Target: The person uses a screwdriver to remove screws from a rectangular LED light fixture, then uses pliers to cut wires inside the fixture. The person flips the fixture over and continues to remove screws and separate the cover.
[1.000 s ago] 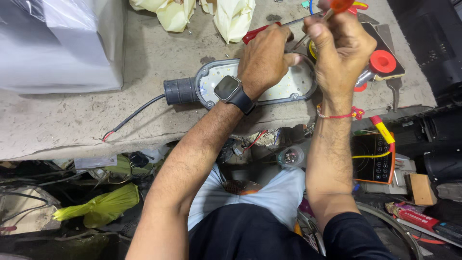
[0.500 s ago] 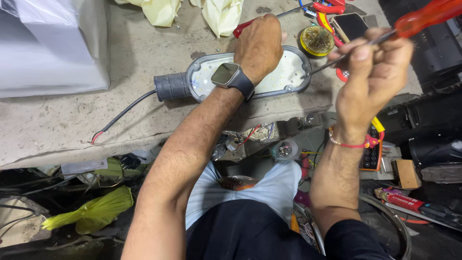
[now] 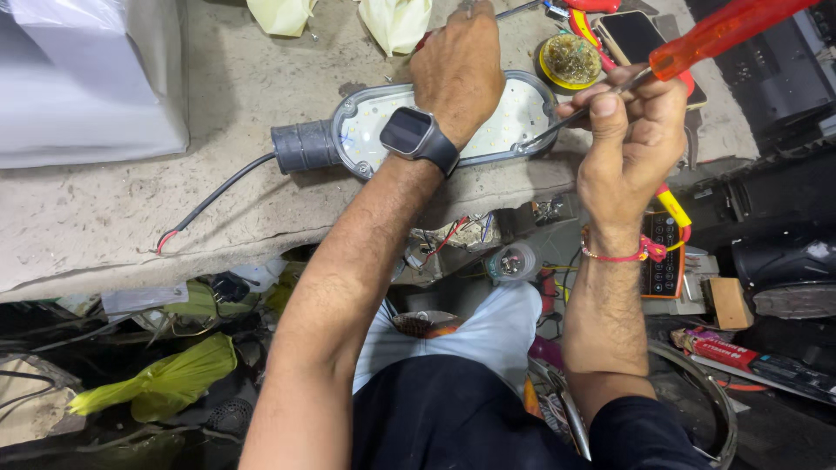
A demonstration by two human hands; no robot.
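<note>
A grey oval street-light fixture (image 3: 366, 130) with a white LED panel lies on a worn bench top, a black cable (image 3: 213, 198) trailing off its black collar to the left. My left hand (image 3: 457, 65), with a smartwatch on the wrist, presses down on the fixture's far middle, fingers closed over a red-handled tool. My right hand (image 3: 631, 130) grips a screwdriver with an orange-red handle (image 3: 723, 30); its metal shaft slants down-left with the tip at the fixture's right end.
A phone (image 3: 636, 35) and a round yellow-rimmed tin (image 3: 568, 59) lie behind the fixture. A white box (image 3: 83, 78) stands far left, crumpled pale cloths (image 3: 396, 22) at the back. Below the bench edge are a multimeter (image 3: 664, 261), wires, parts and a yellow-green bag (image 3: 161, 379).
My right hand dropped from the raised position and brought the screwdriver tip down to the fixture's right end. My left hand stayed pressed on the fixture.
</note>
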